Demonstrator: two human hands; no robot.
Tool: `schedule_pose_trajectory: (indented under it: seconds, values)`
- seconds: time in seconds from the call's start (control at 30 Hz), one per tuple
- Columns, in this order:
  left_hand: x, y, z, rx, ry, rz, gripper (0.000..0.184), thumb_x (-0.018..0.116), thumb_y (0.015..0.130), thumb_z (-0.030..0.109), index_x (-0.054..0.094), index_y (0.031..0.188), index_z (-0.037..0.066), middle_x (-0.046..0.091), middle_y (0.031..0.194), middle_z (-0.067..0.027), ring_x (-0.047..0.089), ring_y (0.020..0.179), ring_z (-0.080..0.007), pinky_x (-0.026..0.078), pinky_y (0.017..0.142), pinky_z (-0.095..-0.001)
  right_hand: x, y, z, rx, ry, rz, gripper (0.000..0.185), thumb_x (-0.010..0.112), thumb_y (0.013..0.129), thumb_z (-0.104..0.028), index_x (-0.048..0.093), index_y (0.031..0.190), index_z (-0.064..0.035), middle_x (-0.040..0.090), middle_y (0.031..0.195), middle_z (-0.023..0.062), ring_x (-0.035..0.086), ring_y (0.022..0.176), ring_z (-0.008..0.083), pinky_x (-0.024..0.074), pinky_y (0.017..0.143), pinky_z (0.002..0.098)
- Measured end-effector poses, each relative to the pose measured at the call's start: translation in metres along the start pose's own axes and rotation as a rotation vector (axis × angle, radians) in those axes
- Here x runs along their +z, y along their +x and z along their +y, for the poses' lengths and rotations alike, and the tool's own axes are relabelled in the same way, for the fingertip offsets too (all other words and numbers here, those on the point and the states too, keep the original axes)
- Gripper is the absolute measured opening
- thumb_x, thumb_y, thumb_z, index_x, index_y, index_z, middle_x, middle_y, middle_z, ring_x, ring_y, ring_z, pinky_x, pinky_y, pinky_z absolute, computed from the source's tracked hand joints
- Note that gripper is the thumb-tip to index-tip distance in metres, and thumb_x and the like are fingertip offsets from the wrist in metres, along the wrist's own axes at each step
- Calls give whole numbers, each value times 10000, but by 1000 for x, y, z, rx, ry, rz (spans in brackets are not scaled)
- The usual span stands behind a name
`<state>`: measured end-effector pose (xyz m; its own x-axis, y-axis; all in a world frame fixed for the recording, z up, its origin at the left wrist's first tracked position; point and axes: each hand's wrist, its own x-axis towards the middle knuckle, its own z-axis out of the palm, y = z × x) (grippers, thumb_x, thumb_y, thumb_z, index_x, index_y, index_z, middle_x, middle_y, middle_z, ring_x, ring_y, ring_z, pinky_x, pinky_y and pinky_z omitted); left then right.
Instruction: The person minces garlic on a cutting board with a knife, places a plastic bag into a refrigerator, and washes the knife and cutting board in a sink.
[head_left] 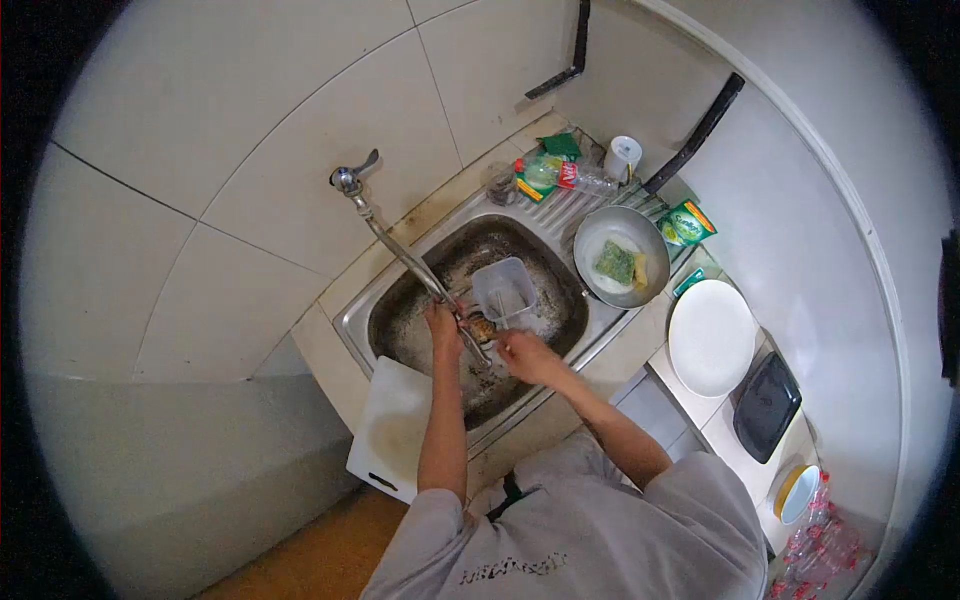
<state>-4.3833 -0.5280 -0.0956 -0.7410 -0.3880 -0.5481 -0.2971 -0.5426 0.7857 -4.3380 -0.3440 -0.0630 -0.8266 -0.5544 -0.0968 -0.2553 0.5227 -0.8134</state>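
Both hands are down inside the steel sink (400, 345), one on either side of the faucet spout (410, 262). My left hand (443, 325) is left of the spout with its fingers curled, partly hidden; whatever it grips is unclear. To the right, my right hand (528, 357) is closed, and I cannot make out what is in it. A small brownish-yellow thing (482, 328) lies between the hands, touching or close to the fingers. Just above them in the sink sits a clear plastic container (504, 288), tilted slightly.
A white cutting board (390, 425) leans at the sink's left front. On the drainboard, a pan (595, 225) holds a green sponge (614, 262), beside a plastic bottle (592, 180) and white cup (622, 155). Rightward are a white plate (712, 338), black tray (768, 407) and bowl (797, 494).
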Motion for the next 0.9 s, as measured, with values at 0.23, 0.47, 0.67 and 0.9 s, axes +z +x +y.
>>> schedule_pose_trajectory:
  seconds: [0.23,0.47,0.67,0.9]
  values:
    - [2,26,0,15,30,-18,177,368,1001,161,477,910,55,552,715,-63,503,528,-143,405,415,-259,-31,26,-9,46,516,53,191,482,989,-137,586,1003,23,611,739,86,601,683,117,486,618,274]
    - [-67,3,-10,103,54,13,290,441,1008,307,526,1081,39,577,778,-34,575,667,-141,485,582,-288,39,91,-38,68,1156,43,217,533,977,-174,611,999,27,622,765,60,604,675,132,526,642,284]
    - [-96,-15,11,204,252,-45,278,459,1003,319,480,926,52,548,738,-51,649,632,-168,535,524,-276,57,134,-51,465,810,91,266,610,936,-268,613,909,-3,621,728,81,606,646,123,466,528,275]
    - [-60,-13,1,189,307,24,340,400,1018,350,474,868,54,535,670,-61,597,495,-155,508,453,-280,79,145,-30,-292,36,1025,334,563,933,-178,591,692,51,572,571,190,559,513,356,424,491,439]
